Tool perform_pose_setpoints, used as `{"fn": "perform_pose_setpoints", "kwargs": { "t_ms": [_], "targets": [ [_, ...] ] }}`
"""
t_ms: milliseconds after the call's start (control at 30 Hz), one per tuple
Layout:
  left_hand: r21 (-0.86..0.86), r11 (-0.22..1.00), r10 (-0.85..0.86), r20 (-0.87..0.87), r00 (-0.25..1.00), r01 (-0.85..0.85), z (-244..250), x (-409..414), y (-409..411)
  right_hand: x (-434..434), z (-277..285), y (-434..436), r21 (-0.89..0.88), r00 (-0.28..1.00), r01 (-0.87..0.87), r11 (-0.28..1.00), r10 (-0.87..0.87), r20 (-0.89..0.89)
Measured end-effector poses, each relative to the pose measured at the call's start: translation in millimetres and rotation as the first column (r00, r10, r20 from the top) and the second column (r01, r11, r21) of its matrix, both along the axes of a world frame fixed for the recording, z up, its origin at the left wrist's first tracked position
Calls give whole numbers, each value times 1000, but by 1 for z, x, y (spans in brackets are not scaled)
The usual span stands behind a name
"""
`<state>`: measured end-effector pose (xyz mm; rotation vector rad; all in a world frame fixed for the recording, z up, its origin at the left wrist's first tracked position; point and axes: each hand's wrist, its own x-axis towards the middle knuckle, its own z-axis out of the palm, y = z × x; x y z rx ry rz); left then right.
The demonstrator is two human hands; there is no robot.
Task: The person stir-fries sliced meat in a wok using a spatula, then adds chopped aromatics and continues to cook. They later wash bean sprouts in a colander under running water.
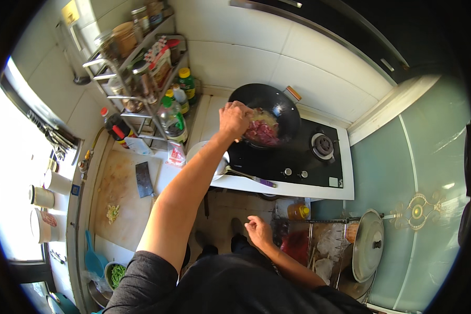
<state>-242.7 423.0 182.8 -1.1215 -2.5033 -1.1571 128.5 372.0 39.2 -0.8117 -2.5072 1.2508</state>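
My left hand point(234, 118) is over the left rim of a black wok point(286, 114), its fingers bent close to the food; whether they hold anything is hidden. Sliced raw-looking red meat point(262, 132) lies in the wok beside paler, yellowish food. The wok stands on the left part of a black gas hob point(274, 161). Near the counter's front edge, a metal ladle or spatula point(241, 172) with a purple-ended handle rests against a white bowl point(224, 159), partly behind my left forearm. My right hand point(260, 232) hangs in front of the counter, loosely curled and holding nothing.
A cleaver point(144, 179) and chopped pale pieces point(112, 214) lie on a cutting board point(121, 219) at left. A metal rack point(135, 114) holds jars and bottles. The uncovered burner point(322, 144) is at right. Below stand a wire shelf point(325, 221) and a large pot lid point(369, 245).
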Motion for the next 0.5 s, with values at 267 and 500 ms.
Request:
{"fn": "perform_pose_setpoints", "kwargs": {
  "t_ms": [267,500],
  "targets": [
    [-160,986,59,50,997,-50,-1,-6,50,2,-32,114,152,986,143,978,-154,61],
    [-212,973,93,-6,996,-92,-6,-8,47,-70,-57,173,537,989,-112,836,42,140]
  ]
}}
